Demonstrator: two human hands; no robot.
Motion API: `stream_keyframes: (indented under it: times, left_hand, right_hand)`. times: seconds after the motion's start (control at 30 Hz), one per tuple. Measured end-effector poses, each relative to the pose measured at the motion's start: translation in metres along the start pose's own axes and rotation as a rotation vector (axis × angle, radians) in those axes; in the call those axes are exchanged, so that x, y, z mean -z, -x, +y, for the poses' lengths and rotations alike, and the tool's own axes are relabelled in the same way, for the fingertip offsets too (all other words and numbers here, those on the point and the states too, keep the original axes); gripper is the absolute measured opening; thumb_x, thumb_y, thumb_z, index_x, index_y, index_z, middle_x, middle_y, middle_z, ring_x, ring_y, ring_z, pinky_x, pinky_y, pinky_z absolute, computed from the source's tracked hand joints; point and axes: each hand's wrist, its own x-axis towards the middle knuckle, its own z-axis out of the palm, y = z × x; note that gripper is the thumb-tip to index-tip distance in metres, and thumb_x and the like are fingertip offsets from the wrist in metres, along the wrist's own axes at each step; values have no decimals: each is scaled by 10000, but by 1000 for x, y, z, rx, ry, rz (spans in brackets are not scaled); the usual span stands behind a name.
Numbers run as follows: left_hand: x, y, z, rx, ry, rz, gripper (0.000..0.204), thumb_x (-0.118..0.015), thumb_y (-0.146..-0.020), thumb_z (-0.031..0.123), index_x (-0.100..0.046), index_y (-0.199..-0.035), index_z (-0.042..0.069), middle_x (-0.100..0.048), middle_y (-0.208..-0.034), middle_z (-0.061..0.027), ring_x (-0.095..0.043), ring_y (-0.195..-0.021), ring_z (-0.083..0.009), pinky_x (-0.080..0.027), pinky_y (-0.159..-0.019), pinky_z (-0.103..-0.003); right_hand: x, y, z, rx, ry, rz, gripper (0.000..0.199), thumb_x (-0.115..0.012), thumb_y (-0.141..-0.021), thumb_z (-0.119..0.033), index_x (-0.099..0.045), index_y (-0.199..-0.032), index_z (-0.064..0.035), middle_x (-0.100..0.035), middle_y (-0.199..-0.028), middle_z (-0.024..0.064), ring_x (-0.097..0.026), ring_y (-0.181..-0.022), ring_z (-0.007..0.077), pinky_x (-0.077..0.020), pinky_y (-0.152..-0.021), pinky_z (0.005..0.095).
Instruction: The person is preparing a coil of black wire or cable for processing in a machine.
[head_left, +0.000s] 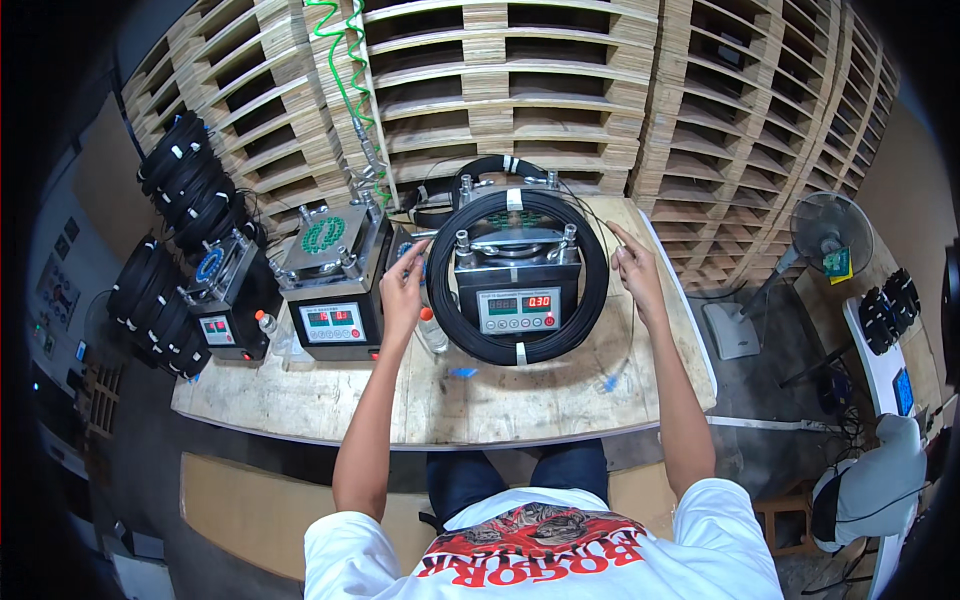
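Observation:
A large coil of black cable, bound with white ties, stands in front of a black benchtop machine with metal corner posts and a lit control panel. The panel shows through the ring. Left of the coil, my left hand is closed, its fingertips pinched near a thin end at the coil's upper left; what they grip is too small to make out. On the other side, my right hand pinches a thin loose strand of the black cable. Another black coil lies behind the machine, partly hidden.
Two similar machines stand left on the wooden table. Small red-capped bottles sit between them. Black coils are stacked far left, pallets rise behind, and a fan stands right. A green spiral hose hangs down.

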Motion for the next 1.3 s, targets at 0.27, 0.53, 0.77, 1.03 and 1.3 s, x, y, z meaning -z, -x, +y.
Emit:
stream_keyframes:
  times: [0.27, 0.53, 0.77, 1.03, 1.3]
  left_hand:
    - [-3, 6, -19, -156, -298, 79, 354, -559, -980, 29, -675, -1299, 127, -546, -857, -96, -536, -713, -160, -440, -653, -299]
    - [4, 16, -5, -55, -175, -157, 593, -744, -900, 190, -525, -1425, 23, -694, -1159, -179, -662, -999, -182, -531, -841, -322]
    - [10, 9, -18, 12, -40, -247, 694, -789, -850, 111, -483, -1473, 133, -666, -1223, -83, -621, -974, -158, -511, -898, -317]
    - [21, 14, 18, -39, 28, -233, 723, -771, -852, 62, -471, -1504, 152, -671, -854, 11, -515, -690, -32, -436, -614, -198]
    - [51, 69, 57, -23, -20, -279, 744, -774, -865, 100, -428, -1523, 127, -391, -688, 90, -297, -634, -31, -254, -558, -199]
  right_hand:
    - [-7, -14, 53, 267, 225, 63, 363, -522, -1002, -108, -593, -1357, -83, -635, -1250, 143, -584, -1133, 243, -429, -1023, 346]
    - [-16, -1, 35, 171, 48, -64, 599, -773, -886, -217, -501, -1395, -59, -643, -1245, 129, -620, -1093, 184, -509, -921, 326]
    - [-17, -5, 33, 247, 83, -17, 582, -756, -878, -127, -501, -1396, -56, -646, -1260, 120, -630, -1095, 182, -508, -936, 313]
    - [-16, 11, 0, 296, 71, 39, 542, -716, -898, -71, -499, -1394, -49, -608, -1326, 119, -650, -1060, 164, -527, -908, 294]
    - [-5, 94, -49, 239, 150, -19, 570, -720, -900, -67, -476, -1414, -30, -640, -1218, 127, -645, -1016, 147, -538, -872, 278]
